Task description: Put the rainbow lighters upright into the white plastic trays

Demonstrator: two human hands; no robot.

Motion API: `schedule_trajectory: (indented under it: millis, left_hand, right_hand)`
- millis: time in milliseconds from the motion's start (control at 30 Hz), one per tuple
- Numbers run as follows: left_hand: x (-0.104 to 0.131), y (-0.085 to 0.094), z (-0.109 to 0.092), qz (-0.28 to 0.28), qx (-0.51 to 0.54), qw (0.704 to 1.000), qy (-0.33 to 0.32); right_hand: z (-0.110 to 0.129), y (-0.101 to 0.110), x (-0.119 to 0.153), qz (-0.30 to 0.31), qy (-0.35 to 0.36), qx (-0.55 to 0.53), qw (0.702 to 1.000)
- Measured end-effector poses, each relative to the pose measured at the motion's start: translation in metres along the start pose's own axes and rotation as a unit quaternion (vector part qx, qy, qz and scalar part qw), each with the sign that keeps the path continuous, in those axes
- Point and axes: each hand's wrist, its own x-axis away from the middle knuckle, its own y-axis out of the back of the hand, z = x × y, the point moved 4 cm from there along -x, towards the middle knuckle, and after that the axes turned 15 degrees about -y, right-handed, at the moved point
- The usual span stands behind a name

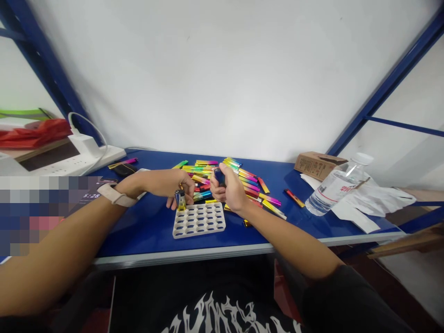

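A white tray (199,232) with rows of holes lies near the front edge of the blue table. One lighter (181,201), yellowish with a dark top, stands upright at the tray's back left corner. My left hand (181,185) is beside it with curled fingers; whether they grip it is unclear. My right hand (231,187) is raised behind the tray's right side, its fingers wrapped round a dark blue object (219,176). Many colourful shiny lighters (248,175) lie in a loose pile behind the tray and under my hands.
A water bottle (335,187), a cardboard box (317,165) and white plastic wrapping (378,196) occupy the table's right side. On the left are a power strip (65,164), a dark mouse (125,170) and a pixelated screen. One red lighter (294,198) lies apart, left of the bottle.
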Motion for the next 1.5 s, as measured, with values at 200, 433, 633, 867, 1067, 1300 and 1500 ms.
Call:
schedule_trajectory:
  millis: [200,433,633,867,1067,1300,1500]
  left_hand:
    - [0.002,0.002,0.003,-0.001,0.011,0.999,0.04]
    - [0.003,0.004,0.0,-0.019,-0.015,0.998,0.063]
    - [0.003,0.006,-0.007,-0.036,-0.092,0.993,0.062]
    - [0.002,0.004,-0.013,-0.027,-0.101,0.993,0.053]
    - [0.002,0.002,-0.014,-0.017,-0.08,0.995,0.053]
    - [0.002,0.003,-0.008,-0.018,-0.101,0.992,0.07]
    - [0.002,0.008,0.002,-0.03,-0.105,0.993,0.048]
  right_hand:
    - [0.001,0.0,0.003,-0.007,0.024,0.033,0.999]
    - [-0.005,-0.001,0.003,-0.023,0.083,0.147,0.985]
    - [-0.002,-0.006,0.008,-0.041,0.208,0.347,0.914]
    - [-0.007,-0.007,0.006,-0.02,0.225,0.352,0.908]
    - [-0.013,-0.007,0.0,-0.011,0.216,0.386,0.897]
    - [-0.008,-0.007,0.003,-0.01,0.193,0.421,0.886]
    - [0.009,0.008,0.003,-0.051,0.123,0.557,0.819]
